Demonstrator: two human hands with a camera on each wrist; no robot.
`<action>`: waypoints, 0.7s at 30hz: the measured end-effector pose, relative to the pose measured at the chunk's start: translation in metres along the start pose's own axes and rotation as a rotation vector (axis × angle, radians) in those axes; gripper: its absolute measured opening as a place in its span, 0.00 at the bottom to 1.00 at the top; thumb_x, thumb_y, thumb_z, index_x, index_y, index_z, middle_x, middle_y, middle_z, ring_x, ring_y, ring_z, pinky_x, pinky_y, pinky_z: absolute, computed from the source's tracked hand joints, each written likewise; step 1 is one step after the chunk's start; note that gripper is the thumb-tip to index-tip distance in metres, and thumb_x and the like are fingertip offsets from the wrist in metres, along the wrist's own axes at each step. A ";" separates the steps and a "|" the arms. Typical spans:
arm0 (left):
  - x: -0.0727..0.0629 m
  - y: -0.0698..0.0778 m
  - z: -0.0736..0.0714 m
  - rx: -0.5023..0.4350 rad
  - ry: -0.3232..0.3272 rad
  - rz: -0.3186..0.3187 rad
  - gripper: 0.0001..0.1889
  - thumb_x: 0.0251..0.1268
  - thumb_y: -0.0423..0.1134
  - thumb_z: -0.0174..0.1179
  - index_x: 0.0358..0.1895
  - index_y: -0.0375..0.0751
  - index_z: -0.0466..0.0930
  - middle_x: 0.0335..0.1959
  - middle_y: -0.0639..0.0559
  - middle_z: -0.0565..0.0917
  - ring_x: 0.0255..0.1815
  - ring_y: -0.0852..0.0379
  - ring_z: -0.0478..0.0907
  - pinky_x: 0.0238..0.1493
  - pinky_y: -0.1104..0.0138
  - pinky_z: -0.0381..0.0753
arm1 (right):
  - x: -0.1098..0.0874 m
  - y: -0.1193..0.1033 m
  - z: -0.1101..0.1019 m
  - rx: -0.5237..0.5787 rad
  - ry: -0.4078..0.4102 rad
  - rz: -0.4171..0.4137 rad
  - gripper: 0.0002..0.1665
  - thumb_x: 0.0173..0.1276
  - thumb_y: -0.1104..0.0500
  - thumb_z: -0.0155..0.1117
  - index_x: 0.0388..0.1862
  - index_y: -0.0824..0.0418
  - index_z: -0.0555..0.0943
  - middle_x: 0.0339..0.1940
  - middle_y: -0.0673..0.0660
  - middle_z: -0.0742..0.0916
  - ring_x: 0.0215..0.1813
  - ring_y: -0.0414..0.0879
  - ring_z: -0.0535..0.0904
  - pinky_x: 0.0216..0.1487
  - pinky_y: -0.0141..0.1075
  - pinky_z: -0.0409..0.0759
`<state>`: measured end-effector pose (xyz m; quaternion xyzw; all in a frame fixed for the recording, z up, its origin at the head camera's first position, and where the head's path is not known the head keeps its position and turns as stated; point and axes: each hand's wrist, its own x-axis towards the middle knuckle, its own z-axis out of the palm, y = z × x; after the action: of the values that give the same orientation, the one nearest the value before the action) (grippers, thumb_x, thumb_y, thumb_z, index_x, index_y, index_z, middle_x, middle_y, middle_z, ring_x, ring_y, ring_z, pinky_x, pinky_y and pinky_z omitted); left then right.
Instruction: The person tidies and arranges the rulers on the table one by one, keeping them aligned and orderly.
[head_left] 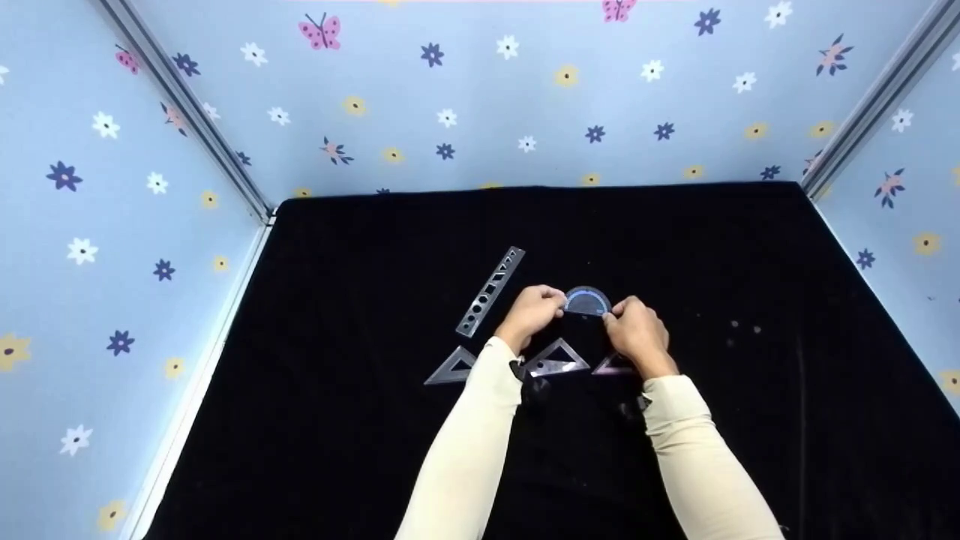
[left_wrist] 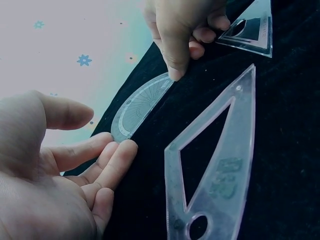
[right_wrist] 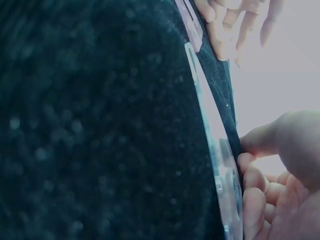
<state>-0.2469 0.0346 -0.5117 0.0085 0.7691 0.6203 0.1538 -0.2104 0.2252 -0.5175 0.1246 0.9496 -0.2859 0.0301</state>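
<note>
Protractor (head_left: 586,301) is the landmark, on or just over the dark cloth (head_left: 360,420) — can't tell if it's lifted — straight edge toward the person, curve away. Left hand (head_left: 534,313) is at its left end: fingertips touch the corner, thumb apart in the left wrist view, so a loose support, not a grasp. Right hand (head_left: 637,331) is at the right end, thumb and finger pinching the other corner; the rest of its fingers curl in. Holding opposite ends of the straight edge probably steadies the thin piece and guides its angle, with most of the scale uncovered. Ruler (head_left: 486,295) lies slanted left of the protractor, past the left hand, so likely out of the way. Three triangles sit nearer the person than the protractor: first triangle (head_left: 446,373) off to the left, middle triangle (head_left: 559,369) almost straight below, third triangle (head_left: 611,371) slightly right, partly hidden by the right hand. Gaps between them and the protractor seem to leave finger room for handling each piece separately.
</note>
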 end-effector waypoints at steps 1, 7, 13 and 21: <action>0.000 0.000 0.000 -0.002 0.001 0.000 0.11 0.65 0.34 0.59 0.46 0.33 0.84 0.39 0.51 0.83 0.44 0.51 0.83 0.41 0.69 0.75 | 0.000 0.000 0.000 0.003 0.002 -0.001 0.15 0.71 0.49 0.61 0.48 0.57 0.81 0.52 0.64 0.86 0.54 0.64 0.81 0.52 0.57 0.75; 0.000 -0.002 0.002 0.007 0.007 -0.002 0.10 0.67 0.36 0.60 0.47 0.35 0.84 0.39 0.52 0.83 0.41 0.56 0.82 0.42 0.70 0.75 | 0.000 0.001 0.001 0.008 0.005 -0.001 0.14 0.70 0.48 0.61 0.46 0.57 0.82 0.50 0.63 0.87 0.53 0.63 0.82 0.51 0.57 0.75; 0.000 -0.005 0.001 0.001 0.006 0.016 0.11 0.67 0.35 0.60 0.49 0.34 0.83 0.41 0.51 0.84 0.41 0.56 0.82 0.45 0.68 0.76 | 0.000 0.002 -0.001 0.046 0.015 -0.009 0.12 0.70 0.50 0.62 0.42 0.57 0.84 0.48 0.62 0.87 0.52 0.61 0.82 0.51 0.56 0.75; 0.002 -0.003 -0.001 -0.011 -0.041 0.002 0.14 0.68 0.35 0.60 0.52 0.33 0.82 0.43 0.49 0.84 0.44 0.53 0.82 0.48 0.67 0.76 | 0.002 0.005 -0.004 0.096 0.011 0.001 0.12 0.71 0.50 0.62 0.37 0.57 0.84 0.43 0.59 0.87 0.47 0.58 0.81 0.50 0.54 0.76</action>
<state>-0.2484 0.0336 -0.5148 0.0212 0.7622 0.6245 0.1691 -0.2111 0.2317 -0.5175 0.1280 0.9350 -0.3302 0.0188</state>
